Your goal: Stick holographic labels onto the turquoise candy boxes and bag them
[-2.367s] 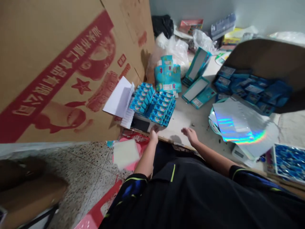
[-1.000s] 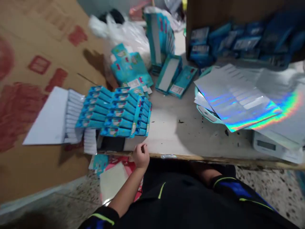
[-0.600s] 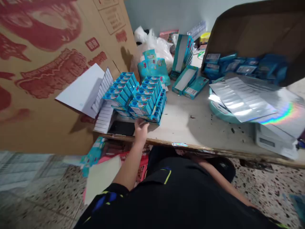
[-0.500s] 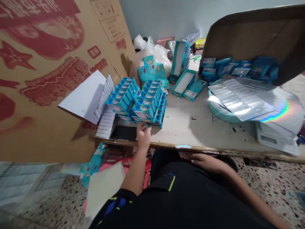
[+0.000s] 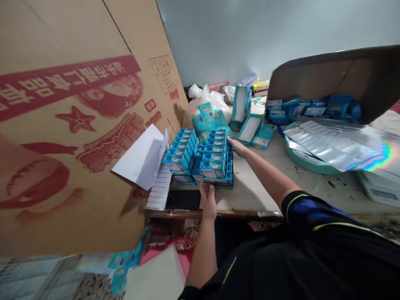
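Observation:
My left hand (image 5: 208, 201) is at the near edge of a blue display tray (image 5: 218, 181), its fingers closed on the front wall. At the tray's far right corner is my right hand (image 5: 238, 147), fingers closed round the side and partly hidden behind it. Small blue printed boxes (image 5: 213, 161) stand in a row on top of this tray, which seems to rest on another filled one. Just to the left, touching or nearly so, is a second stack of small blue boxes (image 5: 180, 150).
A large printed carton (image 5: 103, 137) walls off the left. A dark phone (image 5: 183, 200) lies by the front edge. Behind are flat blue boxes (image 5: 250, 128) and a plastic bag (image 5: 212, 100). On the right are an open carton (image 5: 312, 79), silvery sheets (image 5: 331, 141) and a scale (image 5: 379, 191).
My right hand has risen from my lap to the tray's far right side. My left hand stays at the front edge. The view has shifted, so the table appears lower and further right.

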